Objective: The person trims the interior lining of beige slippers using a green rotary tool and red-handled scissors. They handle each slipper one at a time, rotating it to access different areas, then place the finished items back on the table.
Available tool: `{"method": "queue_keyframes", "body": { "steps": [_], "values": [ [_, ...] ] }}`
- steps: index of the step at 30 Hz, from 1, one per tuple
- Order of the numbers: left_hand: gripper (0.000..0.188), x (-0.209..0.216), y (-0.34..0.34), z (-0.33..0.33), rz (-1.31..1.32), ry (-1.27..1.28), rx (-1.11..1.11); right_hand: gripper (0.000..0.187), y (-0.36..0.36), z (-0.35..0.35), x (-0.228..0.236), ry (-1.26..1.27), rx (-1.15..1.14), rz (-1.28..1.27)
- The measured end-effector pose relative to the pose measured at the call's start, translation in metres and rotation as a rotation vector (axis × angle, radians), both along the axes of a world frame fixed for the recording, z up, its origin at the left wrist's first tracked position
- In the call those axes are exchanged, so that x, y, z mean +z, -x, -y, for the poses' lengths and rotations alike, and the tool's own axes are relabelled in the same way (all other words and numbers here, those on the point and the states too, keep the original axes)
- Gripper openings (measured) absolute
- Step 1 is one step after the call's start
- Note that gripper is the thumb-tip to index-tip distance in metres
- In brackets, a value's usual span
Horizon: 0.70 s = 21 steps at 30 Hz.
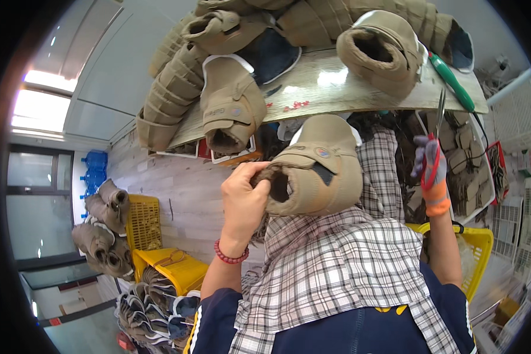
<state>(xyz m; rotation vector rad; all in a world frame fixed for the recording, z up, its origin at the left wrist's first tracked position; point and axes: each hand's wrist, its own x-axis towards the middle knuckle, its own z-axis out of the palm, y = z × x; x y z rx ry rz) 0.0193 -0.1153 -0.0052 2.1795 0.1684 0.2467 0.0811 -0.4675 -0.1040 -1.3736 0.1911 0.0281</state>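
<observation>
Tan boot, centre: left hand pinching collar, best kept steady. Red-handled scissors, three o'clock: right hand grasping; tips best clear.

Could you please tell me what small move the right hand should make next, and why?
I would probably bring the scissors in toward the brown shoe: the gloved right hand holds them out to the side, apart from the shoe, tips pointing away from the person, while the bare left hand grips the shoe by its fuzzy opening.
</observation>
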Motion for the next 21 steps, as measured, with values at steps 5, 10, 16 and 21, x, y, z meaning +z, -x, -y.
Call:
{"method": "queue_keyframes", "body": {
  "steps": [5, 10, 16, 21],
  "values": [
    [0.02, 0.013, 0.001, 0.012, 0.092, -0.257, -0.033, 0.041, 0.028, -0.014, 0.005, 0.031, 0.169, 0.037],
    [0.02, 0.022, -0.002, 0.014, 0.072, -0.403, -0.084, 0.039, 0.045, -0.019, -0.003, 0.073, 0.294, -0.026],
    [0.019, 0.027, -0.011, 0.008, 0.08, -0.396, -0.089, 0.035, 0.051, -0.025, -0.007, 0.048, 0.323, -0.104],
    [0.025, 0.068, -0.027, 0.007, 0.426, -0.267, -0.025, 0.04, 0.055, -0.016, -0.017, 0.029, 0.208, -0.099]
  ]
}}
